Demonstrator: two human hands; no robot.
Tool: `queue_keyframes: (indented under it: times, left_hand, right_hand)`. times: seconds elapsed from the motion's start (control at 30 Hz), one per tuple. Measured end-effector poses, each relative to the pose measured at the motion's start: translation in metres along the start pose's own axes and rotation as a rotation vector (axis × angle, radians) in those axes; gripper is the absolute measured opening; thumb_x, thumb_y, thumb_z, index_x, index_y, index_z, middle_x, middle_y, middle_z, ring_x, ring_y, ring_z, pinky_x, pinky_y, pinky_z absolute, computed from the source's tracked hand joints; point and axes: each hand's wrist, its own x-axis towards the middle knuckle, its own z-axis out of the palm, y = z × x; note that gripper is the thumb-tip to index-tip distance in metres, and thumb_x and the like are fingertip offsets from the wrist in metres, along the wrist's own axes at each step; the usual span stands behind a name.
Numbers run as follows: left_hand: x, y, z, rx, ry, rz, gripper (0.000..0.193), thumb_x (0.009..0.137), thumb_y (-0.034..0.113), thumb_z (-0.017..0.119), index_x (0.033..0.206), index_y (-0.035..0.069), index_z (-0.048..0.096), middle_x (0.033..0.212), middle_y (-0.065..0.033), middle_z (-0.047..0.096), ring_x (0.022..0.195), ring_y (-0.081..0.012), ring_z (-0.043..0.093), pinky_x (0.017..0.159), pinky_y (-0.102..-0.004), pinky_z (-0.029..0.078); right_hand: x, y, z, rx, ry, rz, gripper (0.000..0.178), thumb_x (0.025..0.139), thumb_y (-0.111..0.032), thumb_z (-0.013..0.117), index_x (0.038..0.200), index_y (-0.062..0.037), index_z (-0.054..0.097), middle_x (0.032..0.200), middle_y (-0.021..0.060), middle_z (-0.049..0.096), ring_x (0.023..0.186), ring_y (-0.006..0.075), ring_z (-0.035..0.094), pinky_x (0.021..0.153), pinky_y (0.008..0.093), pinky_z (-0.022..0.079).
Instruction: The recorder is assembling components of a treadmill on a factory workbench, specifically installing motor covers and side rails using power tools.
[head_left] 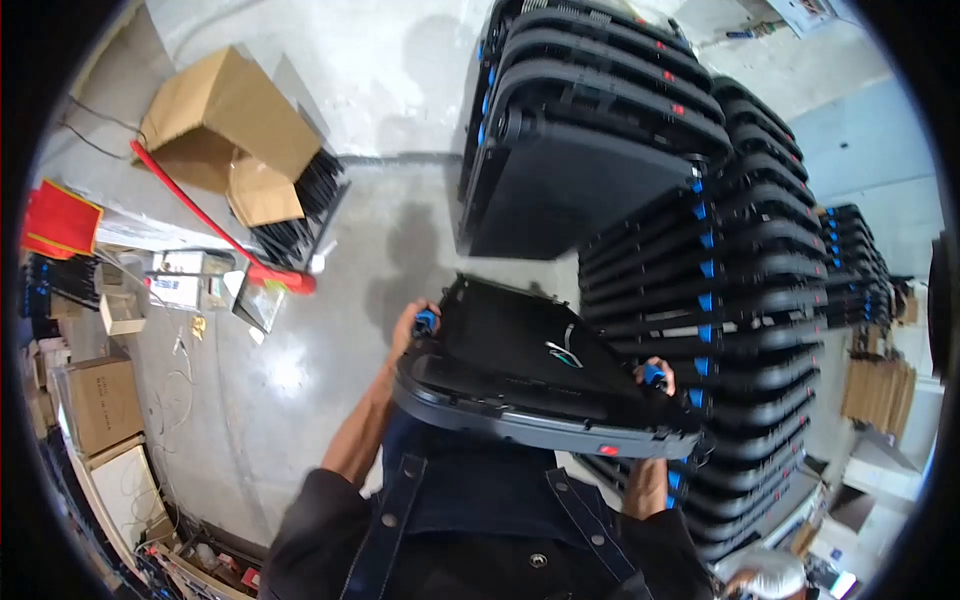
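From where I stand, the black unit (510, 400) is held up against the person's front, just left of the long row of similar units (750, 345), with the left hand (412, 325) on its side away from that row and the right hand (660, 376) on the side nearest it, each closed around a blue side piece. It looks stiff, bulky and fairly heavy, its smooth rim likely slippery, so those opposite blue pieces seem the best hold, keeping fingers off the loose wires (568, 352) on its dark panel.
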Motion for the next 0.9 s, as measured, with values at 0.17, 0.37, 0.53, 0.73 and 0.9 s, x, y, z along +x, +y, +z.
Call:
queue_keyframes:
  times: [0.17, 0.37, 0.53, 0.73, 0.9]
  left_hand:
    - [0.096, 0.004, 0.091, -0.277, 0.137, -0.072, 0.034, 0.096, 0.041, 0.057, 0.086, 0.01, 0.063, 0.069, -0.0022, 0.057, 0.063, -0.0141, 0.056, 0.056, -0.0287, 0.044]
    - [0.179, 0.031, 0.089, -0.093, 0.397, 0.135, 0.037, 0.098, 0.04, 0.052, 0.1, 0.005, 0.064, 0.091, -0.0086, 0.063, 0.088, -0.0198, 0.061, 0.08, -0.0358, 0.049]
    - [0.181, 0.06, 0.158, 0.456, 0.615, 0.301, 0.044, 0.1, 0.037, 0.05, 0.124, 0.0, 0.058, 0.104, -0.0167, 0.068, 0.093, -0.0271, 0.064, 0.083, -0.0376, 0.048]
    - [0.075, -0.035, 0.116, 0.031, 0.351, 0.106, 0.033, 0.097, 0.04, 0.058, 0.092, 0.007, 0.064, 0.074, -0.0028, 0.061, 0.067, -0.0155, 0.059, 0.06, -0.0302, 0.047]
    - [-0.077, -0.26, 0.01, 0.228, 0.492, -0.306, 0.033, 0.092, 0.035, 0.064, 0.075, 0.007, 0.064, 0.063, -0.0075, 0.062, 0.05, -0.0181, 0.059, 0.044, -0.0325, 0.045]
  right_hand:
    - [0.195, -0.059, -0.049, -0.003, -0.063, -0.037, 0.034, 0.102, -0.04, 0.05, 0.104, -0.0088, 0.063, 0.072, 0.0078, 0.063, 0.072, 0.0201, 0.061, 0.071, 0.0343, 0.049]
    - [0.337, -0.081, 0.008, 0.431, 0.25, 0.39, 0.036, 0.103, -0.04, 0.045, 0.117, -0.0124, 0.063, 0.093, 0.007, 0.07, 0.085, 0.0248, 0.067, 0.087, 0.0421, 0.055]
    - [0.402, -0.092, -0.08, 0.354, 0.217, 0.485, 0.036, 0.102, -0.039, 0.044, 0.111, -0.0126, 0.066, 0.089, 0.0047, 0.071, 0.083, 0.0231, 0.068, 0.087, 0.0394, 0.058]
    - [0.338, -0.023, -0.056, -0.024, 0.372, 0.335, 0.032, 0.097, -0.039, 0.055, 0.074, -0.0169, 0.053, 0.063, 0.0002, 0.054, 0.05, 0.0182, 0.052, 0.043, 0.0324, 0.041]
    - [0.138, 0.09, 0.029, -0.417, -0.07, 0.591, 0.032, 0.096, -0.043, 0.06, 0.096, -0.0122, 0.056, 0.073, 0.0067, 0.062, 0.056, 0.0224, 0.058, 0.053, 0.0402, 0.053]
